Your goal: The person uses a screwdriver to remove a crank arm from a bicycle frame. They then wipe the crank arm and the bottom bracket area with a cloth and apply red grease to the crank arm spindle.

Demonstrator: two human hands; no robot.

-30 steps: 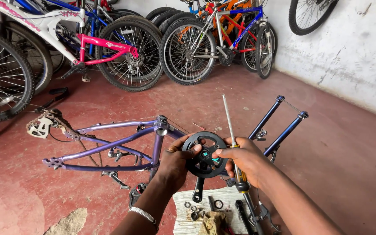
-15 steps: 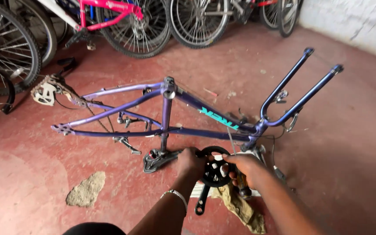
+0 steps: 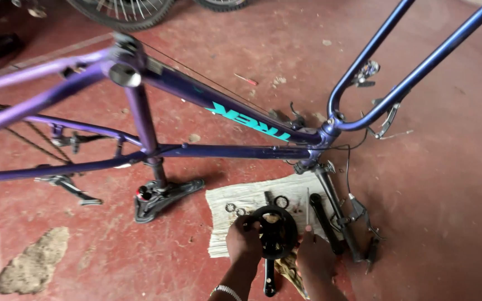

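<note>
An upside-down purple bicycle frame (image 3: pixel 218 111) rests on its black saddle (image 3: pixel 165 196) and handlebars on the red floor. Below it lies a sheet of paper (image 3: pixel 235 223) with small rings and washers. My left hand (image 3: pixel 245 245) grips the left rim of a black chainring with crank arm (image 3: pixel 274 234), held low over the paper. My right hand (image 3: pixel 313 253) is at its right side, holding a thin metal rod (image 3: pixel 307 209) that points up. The crank arm hangs down between my wrists.
A loose black crank arm (image 3: pixel 322 223) and the black stem with brake parts (image 3: pixel 344 223) lie right of the paper. The blue fork legs (image 3: pixel 414 72) rise at upper right. A bicycle wheel (image 3: pixel 121 11) stands at the top; a worn floor patch (image 3: pixel 32 267) is lower left.
The view has dropped and closed in on the frame. My hands have lowered the chainring from chest height down to the paper on the floor.
</note>
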